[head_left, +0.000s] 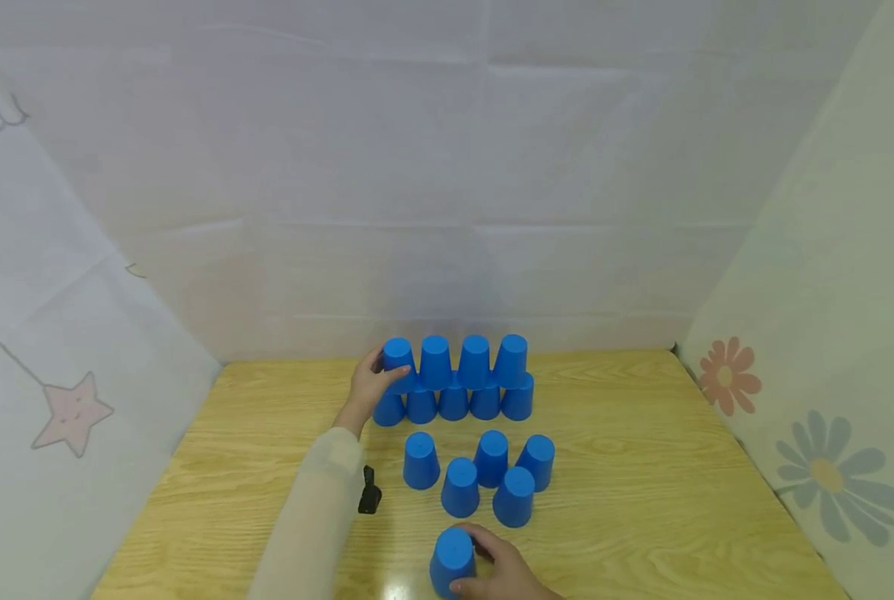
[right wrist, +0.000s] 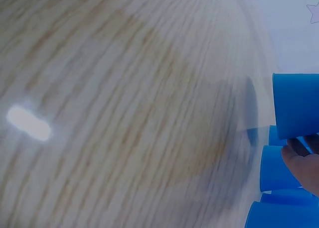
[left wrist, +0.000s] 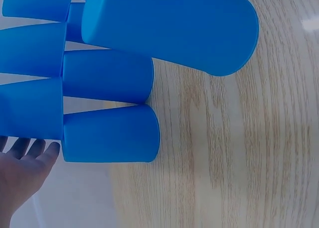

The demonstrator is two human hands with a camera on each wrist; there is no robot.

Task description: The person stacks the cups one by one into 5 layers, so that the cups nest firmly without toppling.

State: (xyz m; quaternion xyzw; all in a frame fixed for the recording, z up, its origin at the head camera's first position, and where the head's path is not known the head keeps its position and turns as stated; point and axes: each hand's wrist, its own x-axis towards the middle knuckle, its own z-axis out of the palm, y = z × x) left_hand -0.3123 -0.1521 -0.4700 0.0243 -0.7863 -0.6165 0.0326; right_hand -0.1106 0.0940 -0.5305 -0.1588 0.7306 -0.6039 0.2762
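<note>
Upside-down blue cups stand in two tiers at the back of the table. My left hand (head_left: 370, 387) holds the leftmost upper cup (head_left: 397, 357), thumb in front and fingers at its far left side. That cup sits above the left end of the lower row (head_left: 453, 402); the left wrist view shows my fingertips (left wrist: 52, 148) along the side of an upper cup (left wrist: 30, 108). Close to the front edge, my right hand (head_left: 508, 573) grips another upside-down blue cup (head_left: 452, 562) from the right. The right wrist view shows this cup (right wrist: 299, 106) above my thumb.
Several loose upside-down blue cups, among them a left one (head_left: 421, 461) and a front one (head_left: 514, 497), stand between my hands. A small black object (head_left: 369, 492) lies beside my left sleeve. Pale cloth walls (head_left: 447, 275) enclose the wooden table (head_left: 641, 483) at the back and sides.
</note>
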